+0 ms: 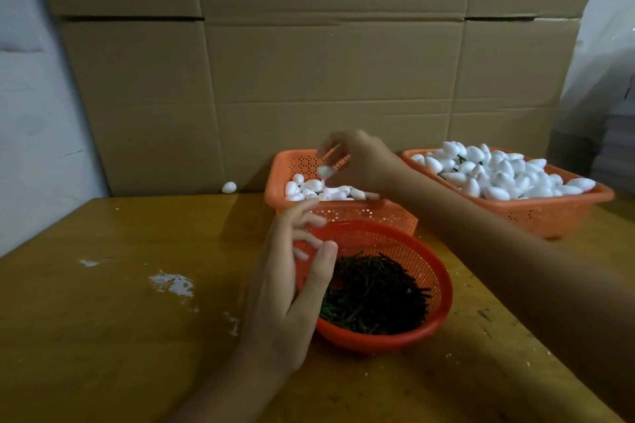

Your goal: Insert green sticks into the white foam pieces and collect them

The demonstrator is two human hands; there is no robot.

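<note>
At the left of the frame your desk [103, 302] carries a smear of white crumbs [173, 284]. A stray foam piece [229, 187] lies at its far edge against the cardboard wall [309, 62]. Just left of centre, your left hand [292, 288] hovers over the near-left rim of the round orange basket [445, 295]. Its fingers are spread and loosely bent and seem to hold nothing, though blur softens the fingertips. Inside that basket lies a dark heap of green sticks [374, 295]. Right behind it sits the middle rectangular basket [371, 215], holding a shallow layer of plain foam pieces [309, 187]. Your right hand [357, 158] hangs above that layer, its arm reaching in from the lower right. Its fingertips pinch one white foam piece [324, 171], held clear above the others. At the right of the frame, the right rectangular basket [556, 213] is piled with heaped foam pieces [498, 175], with a few green stems showing between them.
</note>
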